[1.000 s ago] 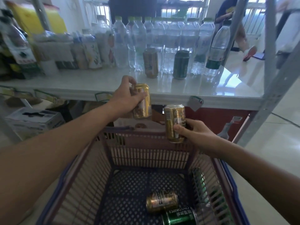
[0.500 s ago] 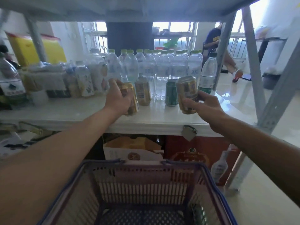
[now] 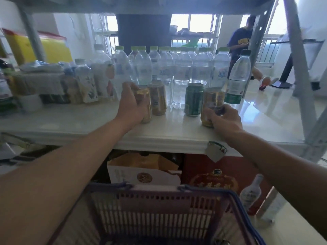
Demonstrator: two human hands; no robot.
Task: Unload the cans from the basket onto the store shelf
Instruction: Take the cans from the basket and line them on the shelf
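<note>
My left hand [image 3: 131, 105] is wrapped around a gold can [image 3: 146, 103] that stands on the white shelf [image 3: 88, 124], just left of a brown-gold can [image 3: 158, 98]. My right hand [image 3: 223, 118] grips the lower part of another gold can [image 3: 212, 103], which rests on the shelf right of a green can [image 3: 193, 99]. The purple and blue basket [image 3: 159, 214] is below, near my body; its floor is out of view.
Rows of water bottles [image 3: 177, 68] stand behind the cans, and a green-labelled bottle [image 3: 238, 80] stands at the right. Packets and small bottles [image 3: 85, 84] crowd the shelf's left. Metal uprights [image 3: 300, 68] frame the right side. Boxes [image 3: 144, 172] sit under the shelf. A person [image 3: 240, 41] is beyond.
Both hands carried their gold cans up from over the basket and forward, then down onto the shelf beside the standing cans. My view rose, so the basket floor dropped out of sight.
</note>
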